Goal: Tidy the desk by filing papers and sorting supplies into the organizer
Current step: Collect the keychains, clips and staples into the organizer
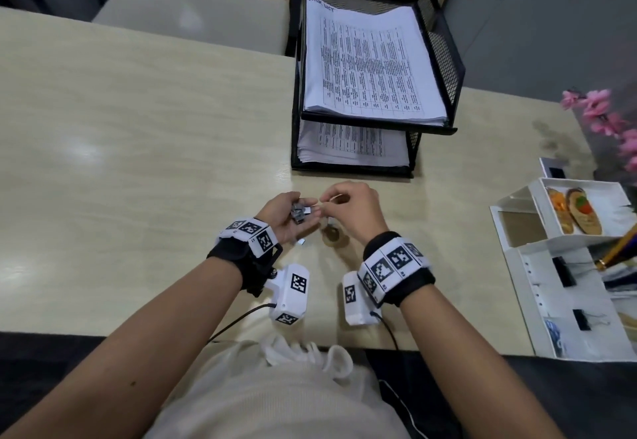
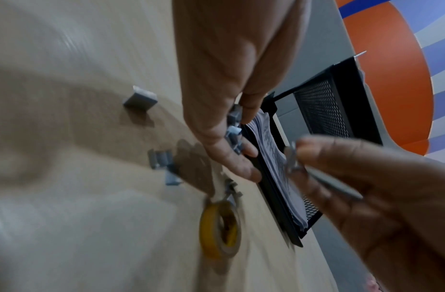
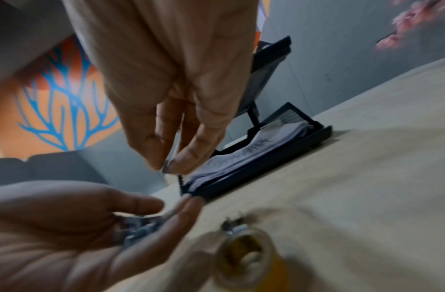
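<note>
My left hand (image 1: pixel 289 214) is cupped palm up just above the desk, its fingers curled round several grey staple strips (image 1: pixel 299 215), which the left wrist view shows too (image 2: pixel 232 134). My right hand (image 1: pixel 344 200) is close beside it and pinches one more staple strip (image 2: pixel 291 160) between thumb and forefinger, right over the left palm (image 3: pixel 139 229). Loose staple strips (image 2: pixel 140 97) lie on the desk below the hands. A yellow tape roll (image 1: pixel 332 237) stands on the desk under the right hand. The white organizer (image 1: pixel 531 300) is at the right.
A black mesh two-tier paper tray (image 1: pixel 448 59) full of printed sheets stands just beyond the hands. The organizer holds binder clips (image 1: pixel 582 319), pens and two oval ornaments. Pink flowers (image 1: pixel 606 118) are at the far right. A chair (image 1: pixel 193 7) stands beyond the desk's far edge.
</note>
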`<state>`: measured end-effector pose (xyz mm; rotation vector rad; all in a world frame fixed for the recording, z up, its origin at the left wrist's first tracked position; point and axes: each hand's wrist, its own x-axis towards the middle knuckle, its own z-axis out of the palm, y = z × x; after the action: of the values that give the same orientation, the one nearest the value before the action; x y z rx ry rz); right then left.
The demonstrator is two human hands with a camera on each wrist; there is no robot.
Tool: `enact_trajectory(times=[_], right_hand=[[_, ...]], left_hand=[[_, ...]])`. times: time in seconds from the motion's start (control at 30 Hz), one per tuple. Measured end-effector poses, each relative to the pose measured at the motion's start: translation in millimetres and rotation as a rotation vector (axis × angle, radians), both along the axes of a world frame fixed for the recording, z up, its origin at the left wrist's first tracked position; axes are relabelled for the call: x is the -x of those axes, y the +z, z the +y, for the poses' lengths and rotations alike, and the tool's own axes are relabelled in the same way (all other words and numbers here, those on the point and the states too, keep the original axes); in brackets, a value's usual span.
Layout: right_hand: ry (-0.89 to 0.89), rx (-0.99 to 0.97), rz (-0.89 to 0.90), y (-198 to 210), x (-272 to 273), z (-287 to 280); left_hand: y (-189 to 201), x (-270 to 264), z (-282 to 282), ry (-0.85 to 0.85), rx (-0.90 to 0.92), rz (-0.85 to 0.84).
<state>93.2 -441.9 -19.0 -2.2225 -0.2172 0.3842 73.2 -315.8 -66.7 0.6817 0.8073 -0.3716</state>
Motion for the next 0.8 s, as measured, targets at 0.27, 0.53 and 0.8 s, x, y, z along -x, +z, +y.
enact_trajectory(times=[0.27,0.53,0.8], right_hand=[[-0.044,-0.066,0.028,0.7,-3.1,6.9],[0.163,0.445,-0.06,-33.2,-8.5,10.5],[0.072,0.332,-0.094,-29.0,-9.7,7.7]], left_hand=[[2.9,3.8,1.0,-0.043,-0.096,0.058],[2.3,14.7,16.5,-0.043,-0.138,0.038],[3.7,18.6,21.9,0.076,-0.112,0.029]])
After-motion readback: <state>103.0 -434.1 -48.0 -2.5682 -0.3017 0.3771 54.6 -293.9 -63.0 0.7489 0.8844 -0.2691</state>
